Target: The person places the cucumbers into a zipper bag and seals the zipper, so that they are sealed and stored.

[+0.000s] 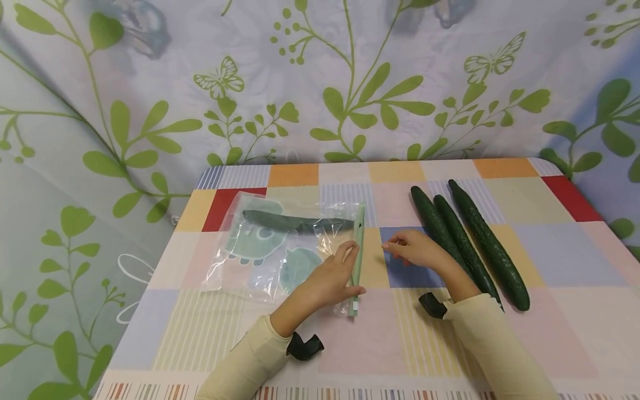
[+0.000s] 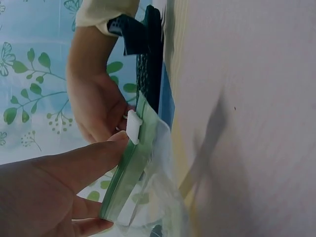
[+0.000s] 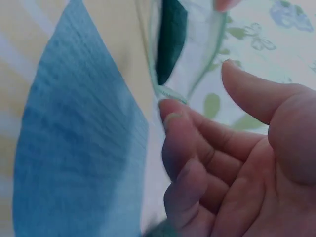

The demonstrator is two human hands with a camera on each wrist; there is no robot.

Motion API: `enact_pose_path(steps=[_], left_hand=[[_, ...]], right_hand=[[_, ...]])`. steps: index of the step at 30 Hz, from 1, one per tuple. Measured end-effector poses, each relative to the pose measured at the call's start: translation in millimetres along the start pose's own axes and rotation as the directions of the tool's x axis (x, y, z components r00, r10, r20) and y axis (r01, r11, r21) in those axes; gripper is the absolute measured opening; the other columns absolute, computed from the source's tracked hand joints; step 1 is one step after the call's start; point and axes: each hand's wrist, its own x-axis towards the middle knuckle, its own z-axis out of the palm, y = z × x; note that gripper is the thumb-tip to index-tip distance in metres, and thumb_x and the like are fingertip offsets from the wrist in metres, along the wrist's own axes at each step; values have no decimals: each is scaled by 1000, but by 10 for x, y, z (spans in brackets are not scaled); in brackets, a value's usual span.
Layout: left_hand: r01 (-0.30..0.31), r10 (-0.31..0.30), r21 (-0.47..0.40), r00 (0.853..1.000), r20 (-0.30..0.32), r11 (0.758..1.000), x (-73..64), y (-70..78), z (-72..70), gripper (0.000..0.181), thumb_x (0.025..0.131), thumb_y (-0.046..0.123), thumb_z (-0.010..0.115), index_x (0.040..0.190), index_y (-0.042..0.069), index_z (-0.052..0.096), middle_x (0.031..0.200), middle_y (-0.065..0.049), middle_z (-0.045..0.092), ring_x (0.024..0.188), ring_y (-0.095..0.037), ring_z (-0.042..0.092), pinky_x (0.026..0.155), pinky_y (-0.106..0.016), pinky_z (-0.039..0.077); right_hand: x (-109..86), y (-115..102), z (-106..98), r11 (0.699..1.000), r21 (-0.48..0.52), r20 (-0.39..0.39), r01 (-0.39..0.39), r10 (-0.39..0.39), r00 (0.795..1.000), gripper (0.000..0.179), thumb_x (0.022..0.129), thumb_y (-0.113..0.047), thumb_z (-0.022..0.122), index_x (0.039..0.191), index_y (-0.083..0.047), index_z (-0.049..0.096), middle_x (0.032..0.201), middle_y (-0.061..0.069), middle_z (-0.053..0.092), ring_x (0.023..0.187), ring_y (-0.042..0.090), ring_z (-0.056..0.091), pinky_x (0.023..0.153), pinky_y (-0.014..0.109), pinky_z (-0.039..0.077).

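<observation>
Left fingers hold the bag at its zip, cucumber inside, just beyond; right fingers, loosely curled, hold nothing.

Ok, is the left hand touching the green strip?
Touching. The left wrist view shows the left hand with its thumb against the green strip, near the white slider.

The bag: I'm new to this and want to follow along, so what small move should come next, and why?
Probably the right hand should reach for the leftmost loose cucumber: that hand is empty, the left hand holds the bag by its green strip, whose edges stand apart in the right wrist view, and just one cucumber lies inside.
</observation>
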Motion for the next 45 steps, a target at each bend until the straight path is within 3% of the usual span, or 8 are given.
enact_pose_path(steps=[9, 16, 19, 25, 27, 34, 38, 45], left_hand=[[8, -7, -13, 1000, 1, 1000, -33, 9, -10, 85, 82, 41, 64, 143, 0, 21, 146, -10, 20, 106, -29, 55, 79, -34, 51], [34, -33, 27, 999, -11, 999, -34, 49, -43, 83, 82, 43, 63, 144, 4, 22, 147, -7, 21, 103, -28, 55, 64, -30, 52], [40, -39, 56, 999, -14, 998, -39, 80, -58, 82, 82, 45, 62, 143, 6, 24, 146, -5, 22, 100, -28, 56, 58, -29, 50], [61, -55, 125, 997, -52, 990, -62, 105, -74, 80, 81, 47, 62, 142, 7, 29, 145, -3, 24, 98, -28, 56, 50, -26, 47], [64, -56, 134, 997, -60, 989, -66, 106, -76, 80, 81, 48, 62, 141, 7, 30, 145, -3, 24, 98, -27, 56, 49, -25, 46], [64, -54, 140, 995, -79, 988, -70, 120, -79, 79, 81, 49, 61, 140, 6, 32, 145, -4, 23, 99, -27, 56, 49, -26, 47], [73, -63, 140, 995, -76, 987, -71, 129, -84, 79, 82, 50, 60, 140, 6, 32, 145, -4, 23, 100, -28, 56, 49, -26, 48], [79, -67, 146, 994, -84, 986, -70, 126, -82, 79, 81, 50, 61, 140, 6, 33, 146, -4, 23, 98, -28, 56, 49, -28, 48]], right_hand=[[-520, 183, -8, 980, -185, -228, -71, 28, 973, 53, 89, -40, 55, 120, 4, 52, 99, 19, 60, 81, 27, 58, 65, 40, 47], [-734, 308, -66, 944, -224, -429, -242, 127, 894, 60, 86, -33, 61, 127, 6, 43, 112, 34, 41, 91, 47, 49, 57, 45, 44], [-773, 356, -93, 916, -235, -431, -326, 203, 879, 67, 84, -34, 63, 129, 9, 38, 115, 39, 34, 94, 53, 43, 57, 50, 44], [-750, 399, -69, 879, -316, -353, -357, 240, 904, 76, 79, -39, 66, 126, 14, 39, 119, 40, 37, 105, 55, 38, 78, 60, 40], [-743, 394, -52, 878, -321, -360, -356, 234, 903, 76, 78, -38, 69, 124, 14, 40, 118, 39, 41, 103, 54, 39, 76, 59, 41], [-746, 372, -35, 894, -324, -376, -309, 178, 909, 67, 78, -24, 70, 123, 13, 35, 91, 34, 59, 75, 44, 55, 49, 44, 43], [-752, 382, -66, 928, -263, -404, -265, 144, 904, 60, 84, -16, 61, 126, 16, 33, 90, 36, 58, 65, 41, 58, 52, 46, 44], [-720, 404, -86, 958, -175, -488, -228, 117, 865, 52, 89, -13, 52, 130, 13, 34, 95, 36, 58, 67, 39, 58, 57, 48, 42]])
